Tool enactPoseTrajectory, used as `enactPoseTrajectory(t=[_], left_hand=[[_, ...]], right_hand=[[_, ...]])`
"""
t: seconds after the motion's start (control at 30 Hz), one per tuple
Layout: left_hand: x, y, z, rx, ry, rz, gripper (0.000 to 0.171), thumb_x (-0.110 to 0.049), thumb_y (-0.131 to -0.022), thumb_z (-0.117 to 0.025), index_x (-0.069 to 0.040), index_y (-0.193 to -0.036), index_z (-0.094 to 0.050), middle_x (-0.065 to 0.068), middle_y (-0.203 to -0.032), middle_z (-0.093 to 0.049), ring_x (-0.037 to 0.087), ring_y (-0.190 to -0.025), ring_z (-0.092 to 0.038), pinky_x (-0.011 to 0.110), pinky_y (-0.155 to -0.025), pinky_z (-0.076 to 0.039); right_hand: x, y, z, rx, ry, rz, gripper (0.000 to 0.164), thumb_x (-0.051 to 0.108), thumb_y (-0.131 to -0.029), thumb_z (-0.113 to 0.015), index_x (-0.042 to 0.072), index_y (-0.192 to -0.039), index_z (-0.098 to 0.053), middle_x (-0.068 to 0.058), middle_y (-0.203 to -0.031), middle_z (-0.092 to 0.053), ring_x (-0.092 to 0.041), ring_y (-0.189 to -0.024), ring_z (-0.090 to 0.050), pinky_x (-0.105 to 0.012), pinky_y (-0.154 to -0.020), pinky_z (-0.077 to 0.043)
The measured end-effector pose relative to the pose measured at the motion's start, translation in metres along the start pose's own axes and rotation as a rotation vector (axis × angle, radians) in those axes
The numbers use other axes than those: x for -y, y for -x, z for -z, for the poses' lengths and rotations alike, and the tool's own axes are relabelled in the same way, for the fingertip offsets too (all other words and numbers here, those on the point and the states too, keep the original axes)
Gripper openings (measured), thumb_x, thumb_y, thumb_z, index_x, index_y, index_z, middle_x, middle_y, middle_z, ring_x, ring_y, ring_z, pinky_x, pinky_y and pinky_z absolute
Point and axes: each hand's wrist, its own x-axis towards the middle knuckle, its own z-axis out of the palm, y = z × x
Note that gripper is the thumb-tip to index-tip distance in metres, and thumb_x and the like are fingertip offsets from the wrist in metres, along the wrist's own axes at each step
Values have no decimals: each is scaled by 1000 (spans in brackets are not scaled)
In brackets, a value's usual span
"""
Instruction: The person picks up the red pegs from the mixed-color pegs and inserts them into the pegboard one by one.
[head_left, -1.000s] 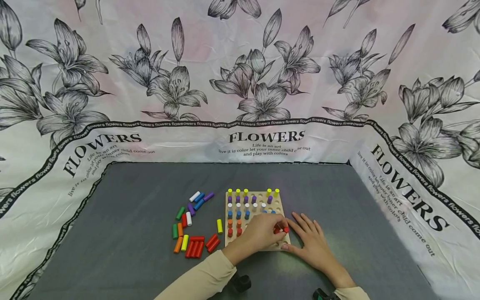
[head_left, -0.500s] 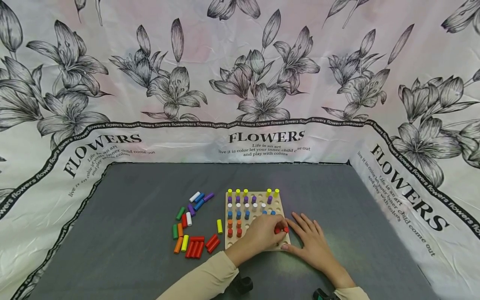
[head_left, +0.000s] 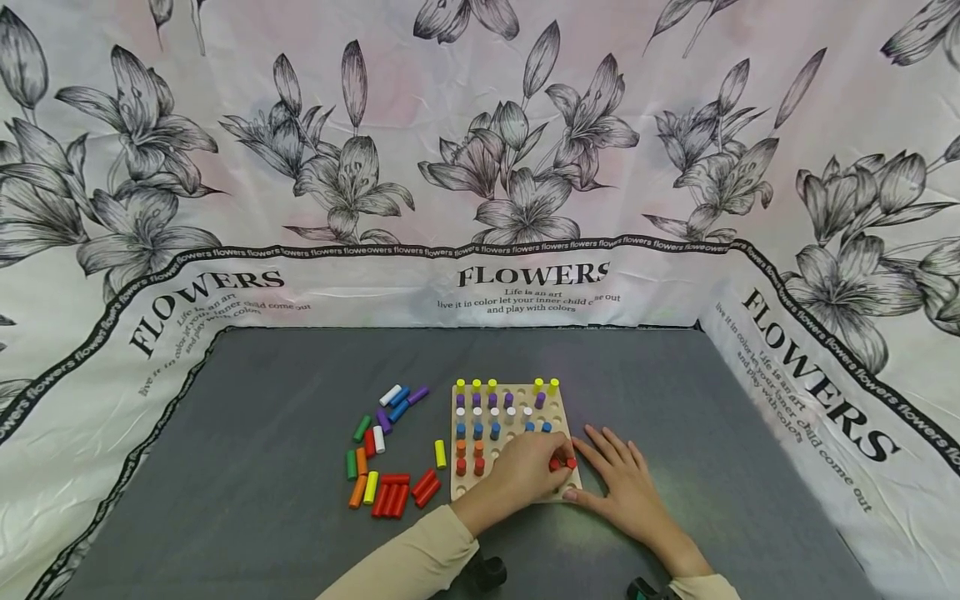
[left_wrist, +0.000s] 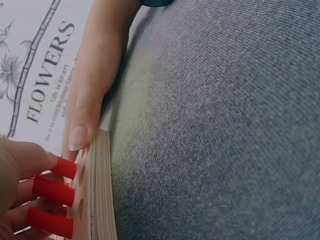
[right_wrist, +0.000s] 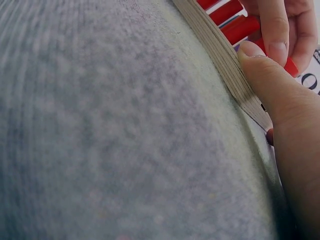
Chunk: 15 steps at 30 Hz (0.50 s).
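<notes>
A wooden pegboard [head_left: 558, 417] lies on the grey table, carrying rows of yellow, purple, white, blue, orange and red pegs. My left hand [head_left: 517, 471] reaches over its front right part and pinches a red peg [left_wrist: 65, 168] near the right edge. Two more standing red pegs [left_wrist: 50, 222] show beside those fingers in the left wrist view. My right hand [head_left: 626, 487] lies spread at the board's right side, its thumb [right_wrist: 262, 70] resting on the front right corner. The left hand hides part of the lower rows.
Loose pegs lie left of the board, among them several red pegs [head_left: 390, 500], a yellow peg [head_left: 440, 454] and a green peg [head_left: 351, 465]. A flower-printed cloth [head_left: 360, 287] borders the table at the back and sides. A black wrist device [head_left: 491, 573] sits by the left sleeve.
The pinched red peg and the left fingertips sit slightly lower at the board's right edge. My right hand stays in place.
</notes>
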Motion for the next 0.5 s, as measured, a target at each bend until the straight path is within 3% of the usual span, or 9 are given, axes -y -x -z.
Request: enactPoseTrajectory(t=[0.33,0.5], left_hand=[[-4,2,1,21,-47,1,15,-25,-90,-73,-17,-102,-68,-7,-81,-66,-1,-61,-46,14,-54,-35],[-9,3,5,-2,-85,-10,28,-26,-91,-71,-17,-118,-69,-5,-102,-73,1,-77,-61,15,-63,-46]], right_hand=[[0,0,-1,0,25,-6,79,60,-81,-70,26,-148,-47,-7,-159,-38,-38,-148,-28,-67,-113,-16],[0,0,-1,-6,19,-4,78,59,-81,-71,24,-148,-48,-8,-159,-38,-38,-148,-28,-67,-113,-15]])
